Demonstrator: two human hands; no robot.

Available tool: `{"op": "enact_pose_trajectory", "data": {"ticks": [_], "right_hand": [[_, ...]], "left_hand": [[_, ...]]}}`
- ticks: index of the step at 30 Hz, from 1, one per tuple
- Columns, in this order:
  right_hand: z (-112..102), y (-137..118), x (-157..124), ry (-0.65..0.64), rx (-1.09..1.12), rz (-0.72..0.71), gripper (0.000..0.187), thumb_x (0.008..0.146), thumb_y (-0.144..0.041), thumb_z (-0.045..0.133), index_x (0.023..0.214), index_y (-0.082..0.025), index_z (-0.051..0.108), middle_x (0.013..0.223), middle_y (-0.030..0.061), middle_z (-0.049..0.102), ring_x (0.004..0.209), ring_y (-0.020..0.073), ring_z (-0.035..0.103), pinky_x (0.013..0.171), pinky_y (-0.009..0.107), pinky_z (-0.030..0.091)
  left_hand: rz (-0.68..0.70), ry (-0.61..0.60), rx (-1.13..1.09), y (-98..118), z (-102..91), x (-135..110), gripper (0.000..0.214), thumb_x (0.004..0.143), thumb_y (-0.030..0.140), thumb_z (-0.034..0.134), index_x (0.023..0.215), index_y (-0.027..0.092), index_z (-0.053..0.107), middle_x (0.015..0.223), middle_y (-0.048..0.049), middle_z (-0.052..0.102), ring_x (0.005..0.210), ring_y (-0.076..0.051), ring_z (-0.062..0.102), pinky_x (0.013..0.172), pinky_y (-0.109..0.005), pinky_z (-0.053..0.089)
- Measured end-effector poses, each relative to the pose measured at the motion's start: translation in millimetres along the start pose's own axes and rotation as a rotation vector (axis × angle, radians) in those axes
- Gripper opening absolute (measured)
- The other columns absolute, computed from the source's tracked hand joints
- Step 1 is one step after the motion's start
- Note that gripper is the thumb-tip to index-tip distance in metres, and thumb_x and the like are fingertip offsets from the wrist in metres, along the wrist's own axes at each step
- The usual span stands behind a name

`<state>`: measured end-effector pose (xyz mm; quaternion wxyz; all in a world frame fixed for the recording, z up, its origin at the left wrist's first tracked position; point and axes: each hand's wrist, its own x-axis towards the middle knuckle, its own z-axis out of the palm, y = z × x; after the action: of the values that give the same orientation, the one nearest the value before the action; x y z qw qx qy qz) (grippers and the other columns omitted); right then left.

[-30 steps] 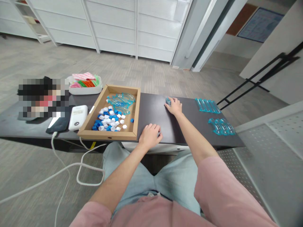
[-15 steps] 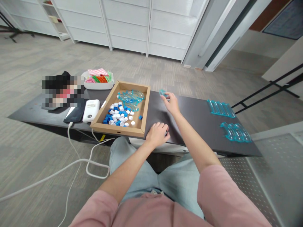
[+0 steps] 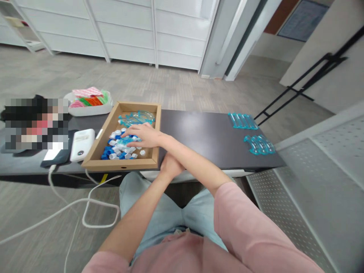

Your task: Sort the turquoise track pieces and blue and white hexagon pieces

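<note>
My right hand [image 3: 142, 134] reaches left over the cardboard tray [image 3: 142, 163], palm down with fingers and thumb spread apart. Just beneath its fingertips is a clear light-blue plastic piece [image 3: 125, 141], on or just above a heap of white and blue hexagonal pieces [image 3: 113, 155]. More clear blue-edged plastic pieces [image 3: 140, 117] lie at the tray's far end. My left hand [image 3: 170, 166] rests at the table's front edge beside the tray's right corner. The right forearm crosses over it and hides its fingers.
Two groups of clear blue-edged pieces, straight ones [image 3: 243, 121] and curved ones [image 3: 259, 145], lie at the right of the dark table [image 3: 196, 140]. Left of the tray are a white power bank [image 3: 82, 145], a cabled phone [image 3: 55, 153] and a white bin [image 3: 91, 110] of colourful strips.
My right hand has swung left from the table into the tray, bringing the clear blue piece along. The left hand is now under the right forearm. The view has turned right.
</note>
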<state>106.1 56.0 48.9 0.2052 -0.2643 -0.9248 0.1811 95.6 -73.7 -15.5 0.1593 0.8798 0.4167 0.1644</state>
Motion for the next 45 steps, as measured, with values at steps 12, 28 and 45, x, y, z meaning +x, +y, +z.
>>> {"op": "enact_pose_trajectory", "data": {"ticks": [12, 28, 45], "right_hand": [[-165, 128, -279, 0.566, -0.416, 1.051, 0.045, 0.107, -0.049, 0.066, 0.143, -0.021, 0.071, 0.151, 0.0189, 0.070, 0.144, 0.0345, 0.065, 0.124, 0.052, 0.043], [-226, 207, -426, 0.343, -0.301, 1.774, 0.125, 0.074, -0.101, 0.077, 0.176, -0.037, 0.048, 0.186, 0.0232, 0.032, 0.171, 0.0497, 0.035, 0.136, 0.063, 0.028], [-124, 105, -301, 0.107, -0.258, 1.307, 0.105, 0.060, -0.084, 0.098, 0.144, -0.032, 0.063, 0.173, 0.0208, 0.041, 0.159, 0.0505, 0.044, 0.128, 0.061, 0.035]], "left_hand": [[0.034, 0.084, 0.072, 3, -2.4, -2, 0.018, 0.103, 0.031, 0.054, 0.099, 0.024, 0.070, 0.100, -0.0102, 0.080, 0.100, -0.033, 0.072, 0.088, -0.047, 0.052], [-0.007, 0.141, -0.077, -1, -5.3, 0, 0.020, 0.096, 0.047, 0.055, 0.084, 0.036, 0.066, 0.077, -0.0020, 0.065, 0.079, -0.034, 0.066, 0.078, -0.047, 0.048], [-0.059, 0.052, -0.045, 13, -20.4, -1, 0.014, 0.103, 0.041, 0.059, 0.107, 0.034, 0.070, 0.094, -0.0066, 0.073, 0.098, -0.035, 0.072, 0.091, -0.050, 0.055]]}}
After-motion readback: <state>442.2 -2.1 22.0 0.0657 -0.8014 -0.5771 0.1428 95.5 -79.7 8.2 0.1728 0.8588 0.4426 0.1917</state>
